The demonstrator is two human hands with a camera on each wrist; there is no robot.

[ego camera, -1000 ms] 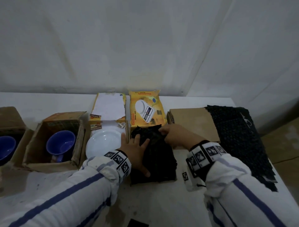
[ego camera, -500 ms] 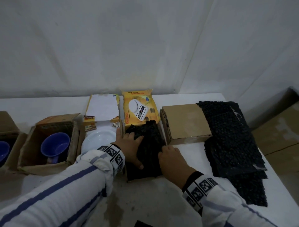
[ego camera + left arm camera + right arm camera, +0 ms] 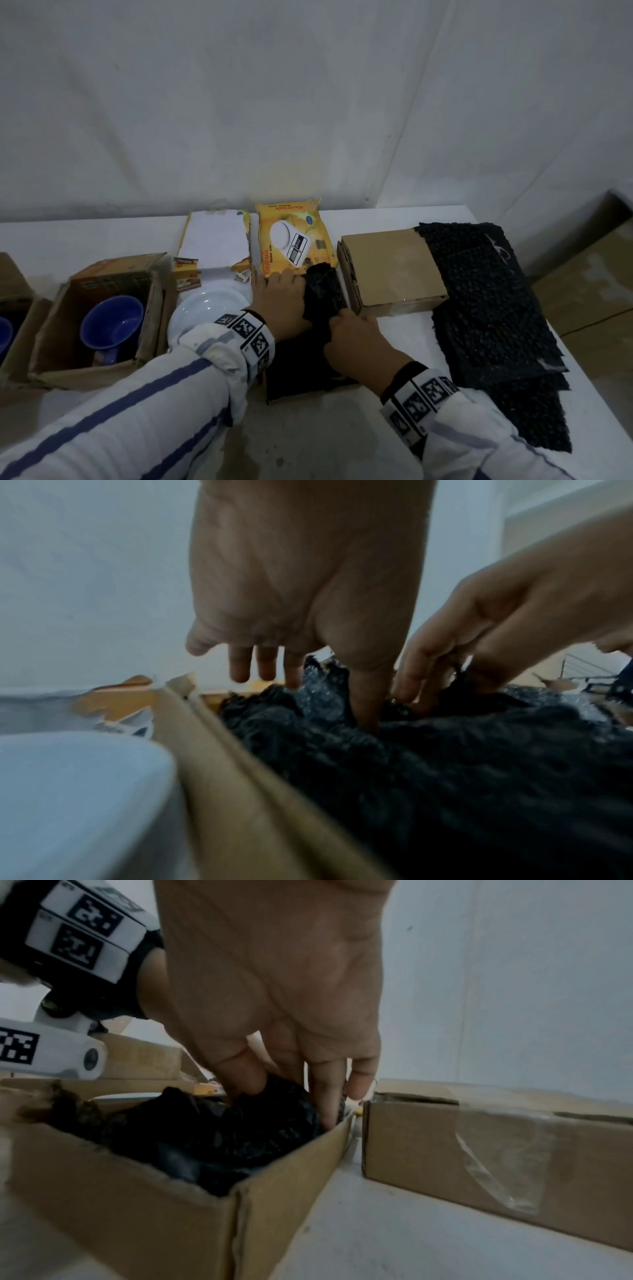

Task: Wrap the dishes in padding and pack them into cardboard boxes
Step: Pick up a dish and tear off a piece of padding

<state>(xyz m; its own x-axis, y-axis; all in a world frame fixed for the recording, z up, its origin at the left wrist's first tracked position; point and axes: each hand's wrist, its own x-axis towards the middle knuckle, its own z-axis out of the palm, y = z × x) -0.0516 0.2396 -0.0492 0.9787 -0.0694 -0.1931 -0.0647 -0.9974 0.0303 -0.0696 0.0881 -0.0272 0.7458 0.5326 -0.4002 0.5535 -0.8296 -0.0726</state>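
An open cardboard box [image 3: 137, 1191] in front of me holds a bundle of black bubble wrap [image 3: 322, 294]; what the wrap covers is hidden. My left hand [image 3: 281, 301] lies flat at the bundle's far left side, fingers straight and thumb pushed down into the wrap [image 3: 445, 777]. My right hand [image 3: 359, 342] is at the bundle's near right side. Its thumb and fingers [image 3: 329, 1091] pinch a bulge of wrap next to the box's right wall. A bare white plate [image 3: 205, 308] sits on the table just left of the box.
Left of the plate, two open boxes each hold a blue mug [image 3: 113, 325]. A taped, closed cardboard box [image 3: 390, 270] stands right of the open one, then a stack of black bubble wrap sheets [image 3: 486, 308]. A yellow kitchen scale carton [image 3: 291, 240] lies behind.
My right hand has come back from the bundle's far end to its near right side. My left hand has slid toward the far end, where the wrap has bunched up.
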